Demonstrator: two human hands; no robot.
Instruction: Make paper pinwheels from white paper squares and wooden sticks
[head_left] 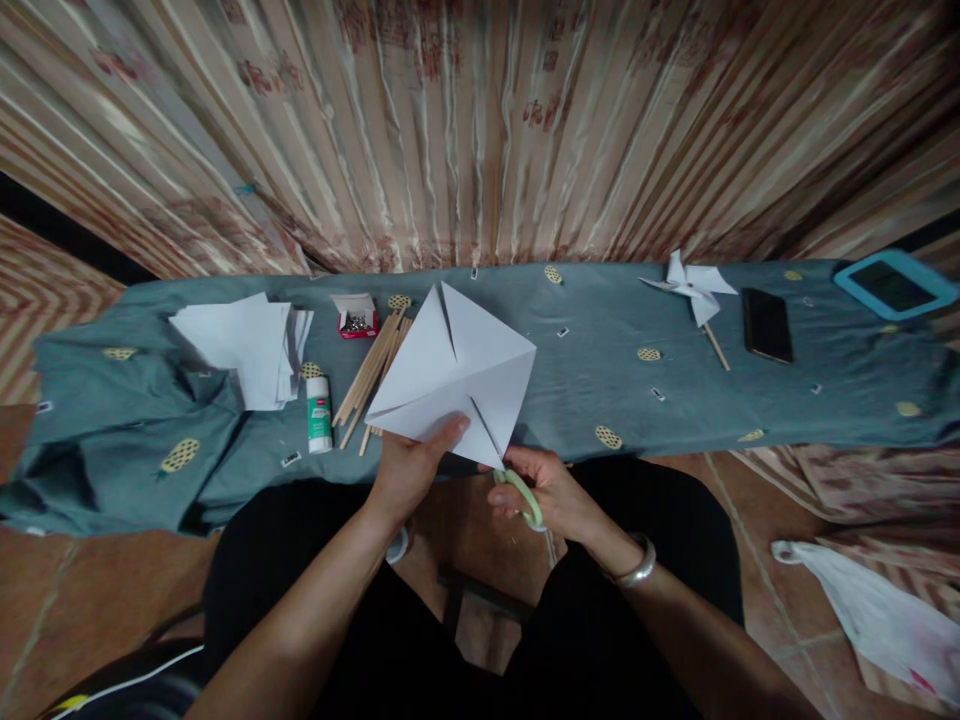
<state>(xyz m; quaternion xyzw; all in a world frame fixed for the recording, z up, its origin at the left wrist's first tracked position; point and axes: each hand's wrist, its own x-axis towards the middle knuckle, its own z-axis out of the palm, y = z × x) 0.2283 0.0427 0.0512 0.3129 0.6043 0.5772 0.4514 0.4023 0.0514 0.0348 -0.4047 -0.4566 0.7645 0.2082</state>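
My left hand (411, 462) pinches the near edge of a white square paper sheet (450, 375) with diagonal creases and a cut slit at its top corner. My right hand (546, 487) grips scissors with pale green handles (520, 492); their blades reach into the paper from the near corner along a crease. The sheet is held just above a low surface draped in a teal cloth (585, 390).
On the cloth lie a stack of white paper (244, 345), a glue stick (319, 412), wooden sticks (371, 380), a small red box of pins (355, 316), a finished paper pinwheel (694, 285), a black phone (767, 324) and a blue-cased tablet (892, 283). A white bag (877, 610) lies on the floor at right.
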